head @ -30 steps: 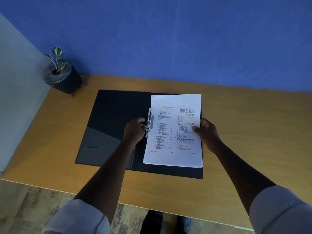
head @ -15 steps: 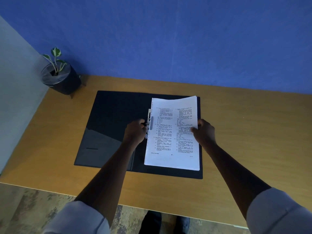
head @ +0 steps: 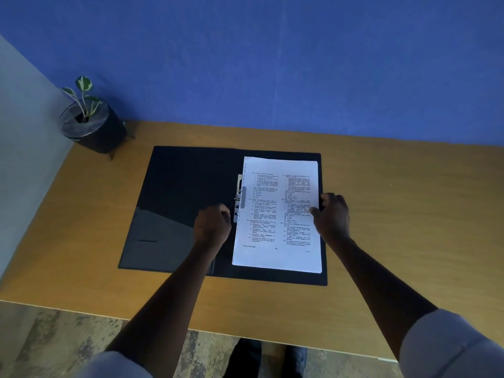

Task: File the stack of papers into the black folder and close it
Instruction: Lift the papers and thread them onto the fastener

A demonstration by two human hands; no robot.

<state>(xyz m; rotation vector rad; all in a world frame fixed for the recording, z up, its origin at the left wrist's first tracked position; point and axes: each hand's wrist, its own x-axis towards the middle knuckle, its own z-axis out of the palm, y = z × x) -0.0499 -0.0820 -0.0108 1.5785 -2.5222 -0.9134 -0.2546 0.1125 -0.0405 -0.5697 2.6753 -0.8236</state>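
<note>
The black folder [head: 185, 203] lies open on the wooden table. The white stack of papers [head: 275, 214] rests flat on its right half, its left edge against the metal clip [head: 239, 199] at the spine. My left hand [head: 214, 227] is curled into a loose fist just left of the clip's lower end; I cannot see whether it touches the clip. My right hand [head: 331, 216] grips the right edge of the stack, thumb on top of the page and fingers over the edge.
A small plant in a black pot [head: 91, 126] stands at the table's back left corner. A blue wall runs behind the table [head: 409, 214]. The table's front edge is close to my body, with floor and shoes below.
The stack has come down from a slight tilt and now lies square on the folder's right half. My left hand has drawn back a little from the clip. My right hand stays on the edge.
</note>
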